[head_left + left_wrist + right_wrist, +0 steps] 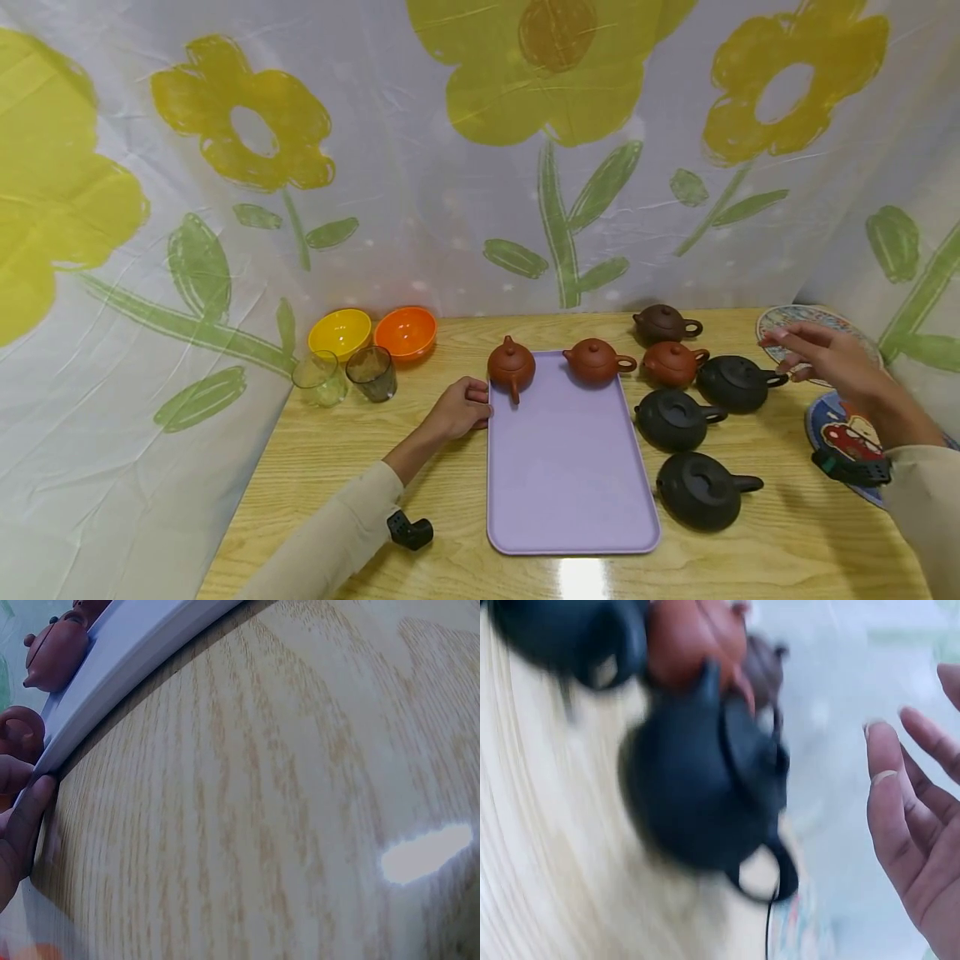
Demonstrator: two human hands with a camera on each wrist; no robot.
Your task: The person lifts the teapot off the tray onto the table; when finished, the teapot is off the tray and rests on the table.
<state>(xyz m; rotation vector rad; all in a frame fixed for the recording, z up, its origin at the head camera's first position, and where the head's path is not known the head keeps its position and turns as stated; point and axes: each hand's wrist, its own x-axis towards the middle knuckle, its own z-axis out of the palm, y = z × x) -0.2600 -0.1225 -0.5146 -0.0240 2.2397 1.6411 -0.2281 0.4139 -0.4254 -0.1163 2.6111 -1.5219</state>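
Note:
My left hand (459,410) pinches the left rim of a lilac tray (566,475); the left wrist view shows the fingers (34,799) right at that edge. Two reddish-brown clay teapots stand at the tray's far end, one at the left corner (512,367), one at the right (595,363). In the air at the right, my right hand (832,358) holds nothing, its fingers spread loosely. Nearest to it is a black teapot (735,385), whose handle points toward the hand. That teapot looks blurred in the right wrist view.
Right of the tray stand a dark brown teapot (663,325), another reddish one (673,364) and two more black teapots (670,419). Round patterned mats (821,408) lie at the far right. Two bowls (406,333) and two glasses (372,375) stand at the back left.

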